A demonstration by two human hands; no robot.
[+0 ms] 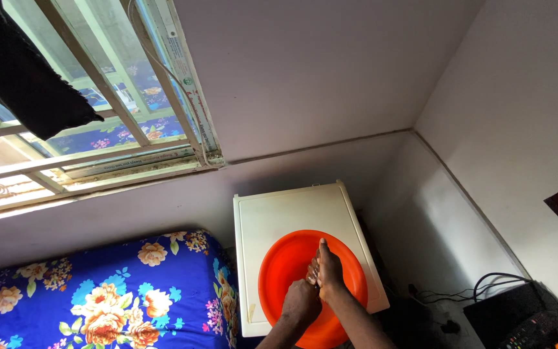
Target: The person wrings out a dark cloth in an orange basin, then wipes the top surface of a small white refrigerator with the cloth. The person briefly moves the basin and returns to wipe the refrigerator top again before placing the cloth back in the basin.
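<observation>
A round orange plastic basin [279, 271] sits on the flat white lid of a box-shaped appliance [272, 216] in the room's corner. Both my hands are inside the basin and touch each other. My right hand [329, 268] lies stretched out, fingers together, pointing toward the far rim. My left hand [301, 302] is curled against its thumb side. Something small, pale and glistening [312, 278] shows where the two hands meet; what it is cannot be made out. Whether the left hand grips anything is hidden.
A bed with a blue floral sheet [98, 297] stands left of the appliance. Above it is a barred window [92, 136] with a dark cloth [27, 77] hanging. Black cables [492, 281] and a dark electronic box [524, 317] lie at the lower right, against the wall.
</observation>
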